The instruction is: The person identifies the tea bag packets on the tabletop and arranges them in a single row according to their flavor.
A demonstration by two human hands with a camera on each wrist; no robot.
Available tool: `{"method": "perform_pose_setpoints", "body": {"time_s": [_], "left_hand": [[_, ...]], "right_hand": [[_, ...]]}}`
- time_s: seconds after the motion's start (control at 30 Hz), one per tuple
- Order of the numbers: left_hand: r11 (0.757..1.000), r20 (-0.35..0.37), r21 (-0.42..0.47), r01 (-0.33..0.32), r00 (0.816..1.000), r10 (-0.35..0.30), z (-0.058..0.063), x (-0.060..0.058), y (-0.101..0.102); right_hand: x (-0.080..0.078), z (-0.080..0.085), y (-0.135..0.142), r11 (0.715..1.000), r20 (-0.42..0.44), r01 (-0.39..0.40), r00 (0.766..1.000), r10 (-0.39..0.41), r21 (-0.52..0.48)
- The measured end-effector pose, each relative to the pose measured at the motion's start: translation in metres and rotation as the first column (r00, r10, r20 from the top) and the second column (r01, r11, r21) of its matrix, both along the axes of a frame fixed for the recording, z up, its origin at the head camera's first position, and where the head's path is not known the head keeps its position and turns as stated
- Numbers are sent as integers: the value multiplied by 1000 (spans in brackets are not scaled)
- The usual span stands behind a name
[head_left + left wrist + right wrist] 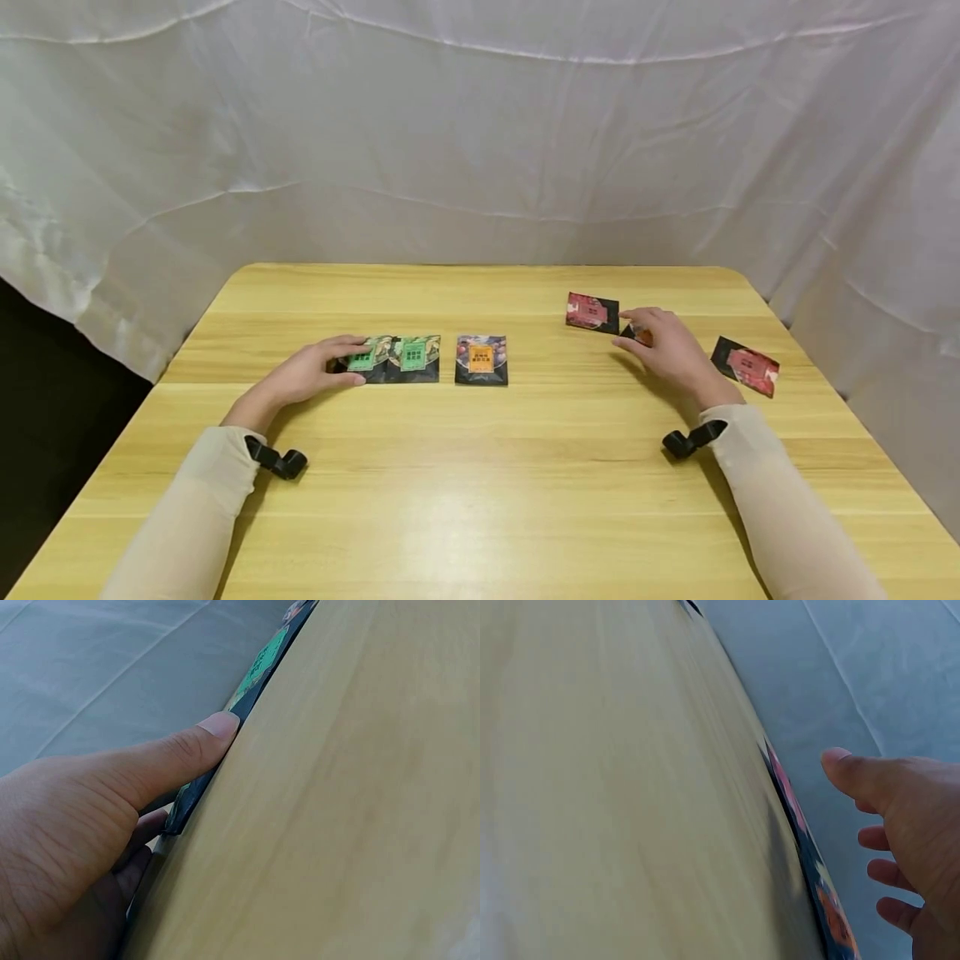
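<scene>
My left hand (311, 372) is at the left one of two black-and-green packets (362, 360), with the thumb at its near edge and the fingers at its far side. In the left wrist view the thumb (221, 726) touches the packet's dark edge. The second green packet (415, 358) lies flat beside it. My right hand (667, 346) hovers over a packet with an orange patch (639, 335), mostly hidden under it. In the right wrist view the thumb and fingers are spread, apart from the orange packet (834, 921).
Another orange-labelled packet (481, 360) lies right of the green pair. One red packet (592, 312) is left of my right hand, and a second red packet (746, 365) lies tilted near the right edge. A pale curtain (480, 142) hangs behind the wooden table (465, 500).
</scene>
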State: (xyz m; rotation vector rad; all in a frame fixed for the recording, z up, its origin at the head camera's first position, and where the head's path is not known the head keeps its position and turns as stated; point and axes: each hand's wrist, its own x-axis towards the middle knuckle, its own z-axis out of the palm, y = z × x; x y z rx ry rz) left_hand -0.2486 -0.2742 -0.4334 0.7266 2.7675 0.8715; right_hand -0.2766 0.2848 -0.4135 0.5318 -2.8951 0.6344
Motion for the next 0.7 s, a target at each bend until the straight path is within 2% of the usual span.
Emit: {"method": "perform_pose_setpoints", "body": {"time_s": [0.27, 0.7], "left_hand": [[1000, 2, -2, 2, 1000, -2, -1, 0, -1], [1000, -5, -14, 18, 1000, -18, 0, -1, -1]], "right_hand": [[-9, -5, 22, 1000, 64, 5, 998, -6, 11], [-19, -20, 45, 993, 3, 58, 998, -59, 99]]}}
